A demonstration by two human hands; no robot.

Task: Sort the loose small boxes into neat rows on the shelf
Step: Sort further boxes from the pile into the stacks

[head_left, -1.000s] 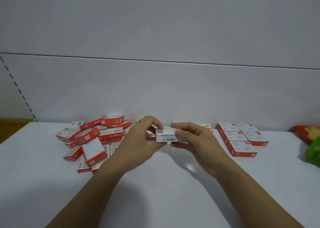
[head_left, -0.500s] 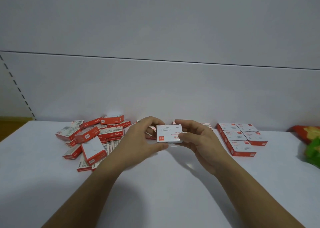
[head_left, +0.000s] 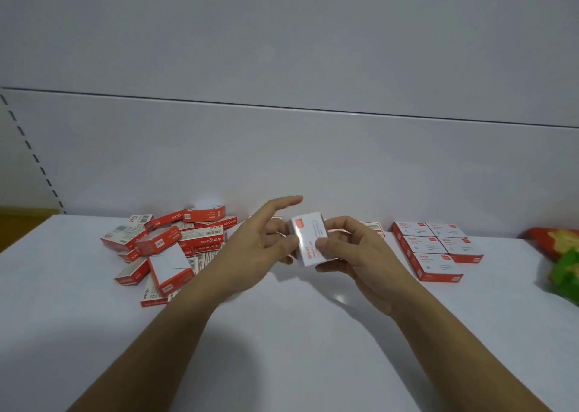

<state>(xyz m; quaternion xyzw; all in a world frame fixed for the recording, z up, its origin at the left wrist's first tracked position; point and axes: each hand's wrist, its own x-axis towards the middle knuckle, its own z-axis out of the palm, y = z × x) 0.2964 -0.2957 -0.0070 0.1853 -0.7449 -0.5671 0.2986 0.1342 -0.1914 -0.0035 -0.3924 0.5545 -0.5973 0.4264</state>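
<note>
A: Grip status?
B: Right hand (head_left: 354, 255) pinches the white box (head_left: 308, 239), thumb on the printed face and fingers underneath. Left hand (head_left: 260, 245) has loosened. Its fingers are splayed and only the thumb tip touches the box's 9 o'clock edge.
A: What changed?
B: A second ago the barcode side was up, with both hands gripping. Now it's flipped face up and turned, red logo toward 12 o'clock. It's held above the shelf (head_left: 282, 333).
A: Meaning?
B: Looks oriented and ready to place. The neat rows (head_left: 435, 248) are at 3 o'clock and the loose pile (head_left: 175, 242) at 9 o'clock. The pile is large, so probably early in the task.
</note>
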